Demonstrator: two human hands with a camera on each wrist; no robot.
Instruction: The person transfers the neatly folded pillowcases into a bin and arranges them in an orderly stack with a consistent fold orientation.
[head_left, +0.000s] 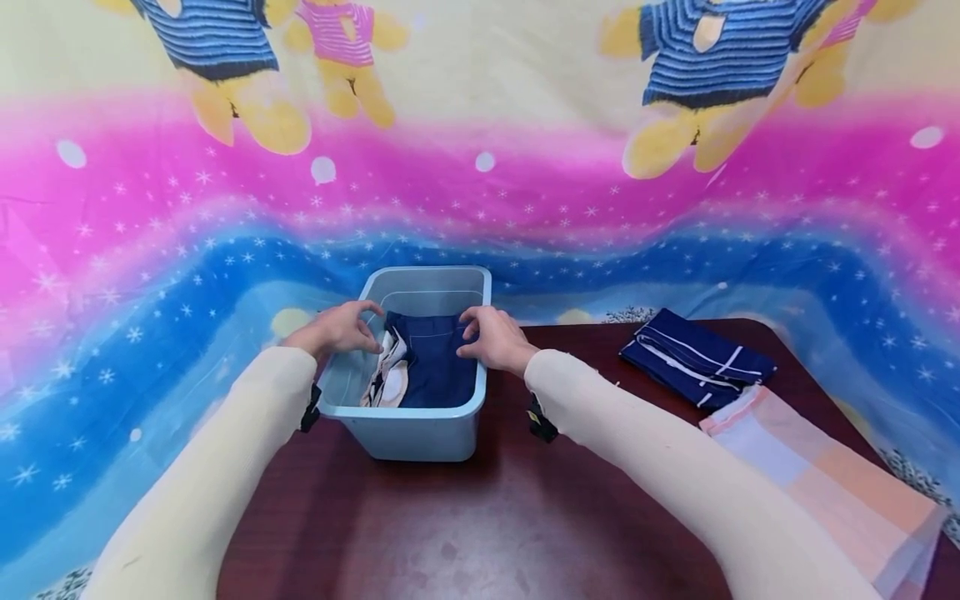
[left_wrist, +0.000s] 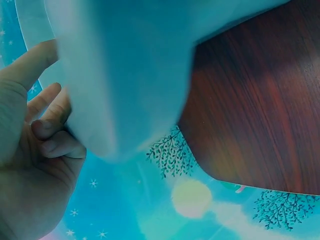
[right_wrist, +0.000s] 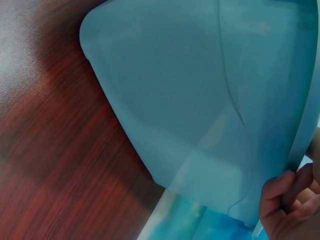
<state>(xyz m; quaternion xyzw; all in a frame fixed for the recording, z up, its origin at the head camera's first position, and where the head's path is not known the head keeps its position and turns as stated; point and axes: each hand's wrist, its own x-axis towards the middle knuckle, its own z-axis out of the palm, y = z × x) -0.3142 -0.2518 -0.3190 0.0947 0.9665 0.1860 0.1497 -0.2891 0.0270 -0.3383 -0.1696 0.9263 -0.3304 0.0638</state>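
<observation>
Lt blue bin [head_left: 420, 439]; navy cloth [head_left: 438, 362]; navy bundle [head_left: 697, 356] w/ wht stripes; dk red-brn tabletop [head_left: 465, 533].

Left fingers [left_wrist: 31, 64] beside blue bin [left_wrist: 135, 75]; wood-grain table [left_wrist: 255, 110] at right; snowflake-print cloth [left_wrist: 120, 200] below.

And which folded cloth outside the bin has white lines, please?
The navy cloth lying behind the checked cloth, which shows broad pale blocks instead.

One left hand [head_left: 341, 327] at nine o'clock of one bin [head_left: 423, 437] and one right hand [head_left: 495, 336] at three make two hands. Inside is one navy cloth [head_left: 438, 367]; the pale cloth [head_left: 392, 382] I cannot count in pieces. One table [head_left: 450, 533] bears one striped cloth [head_left: 675, 342] at three o'clock, one checked cloth [head_left: 832, 487] at four.
</observation>
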